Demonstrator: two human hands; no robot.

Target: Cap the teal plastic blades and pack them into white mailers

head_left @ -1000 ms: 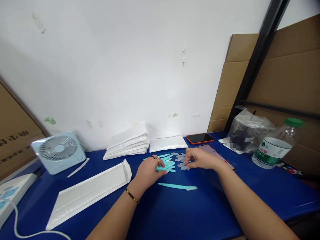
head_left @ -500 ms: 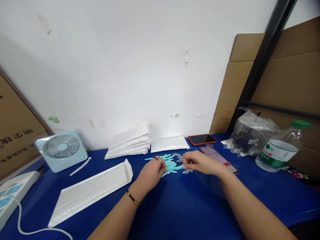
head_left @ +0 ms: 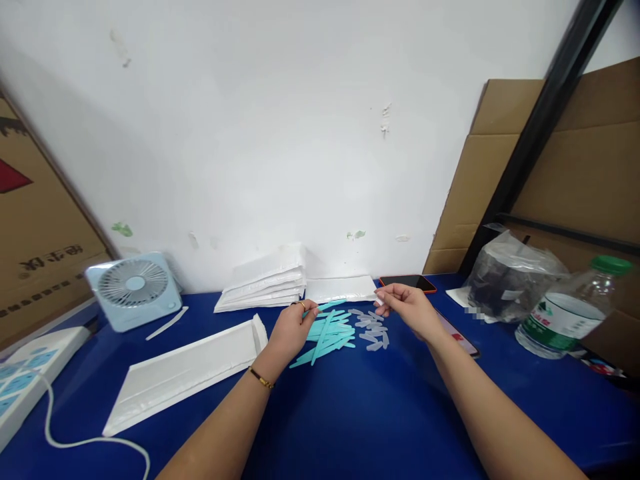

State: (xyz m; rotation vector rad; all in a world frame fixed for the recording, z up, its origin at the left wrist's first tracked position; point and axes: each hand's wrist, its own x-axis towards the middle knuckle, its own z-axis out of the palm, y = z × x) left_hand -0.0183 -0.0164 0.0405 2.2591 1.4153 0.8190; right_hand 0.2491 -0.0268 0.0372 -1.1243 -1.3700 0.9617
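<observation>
My left hand [head_left: 293,327] is closed in a pinch on a slim teal plastic stick [head_left: 333,304], whose far end points right. Below and beside its fingers lies a loose pile of similar teal sticks [head_left: 327,337] on the blue tabletop. My right hand [head_left: 407,310] pinches a small translucent cap-like piece [head_left: 379,301], partly hidden by the fingers. Several small translucent caps [head_left: 373,328] are spread just right of the teal pile, below my right fingertips. The two hands are apart, either side of the pile.
A white padded mailer [head_left: 185,377] lies at left, with a stack of mailers [head_left: 265,283] and another mailer [head_left: 340,289] by the wall. A fan [head_left: 134,290] and power strip [head_left: 30,370] stand left. Two phones [head_left: 410,283], a bagged item [head_left: 510,270] and a bottle [head_left: 570,310] are right.
Both hands were close together on one teal stick over the pile; now they have drawn apart, the left with the stick, the right with a small translucent piece. The view has shifted slightly.
</observation>
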